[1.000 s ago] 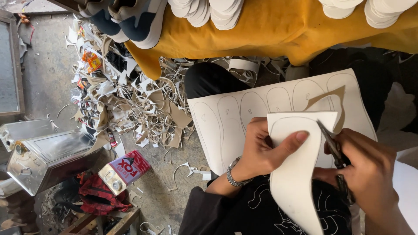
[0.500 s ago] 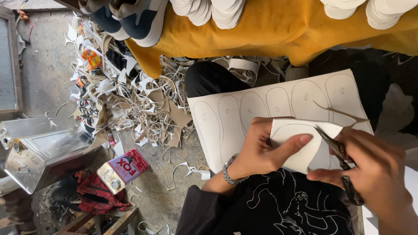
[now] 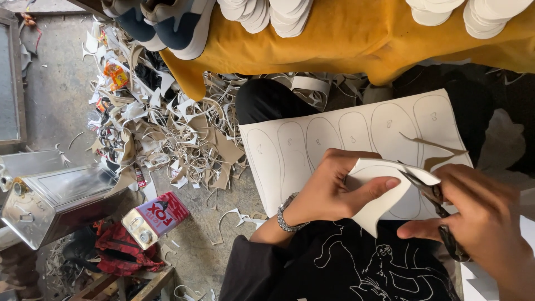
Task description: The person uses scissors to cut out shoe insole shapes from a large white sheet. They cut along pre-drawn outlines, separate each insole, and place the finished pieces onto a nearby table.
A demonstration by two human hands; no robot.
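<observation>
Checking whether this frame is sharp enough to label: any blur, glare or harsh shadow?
Head view: even, soft daylight, no glare; right hand and scissors are motion-blurred; left hand, white cut piece and floor scraps are sharp; deep shadow under the yellow cloth.

Cream sheet point(image 3: 345, 139) carries pencilled sole outlines; the cut piece point(image 3: 384, 189) is plain off-white. Mustard-yellow cloth point(image 3: 356, 39) up top, white soles point(image 3: 267, 14) stacked on it. Black shirt point(image 3: 362, 267) with white line drawing, possibly animals. Red-and-white tin point(image 3: 159, 217).
</observation>
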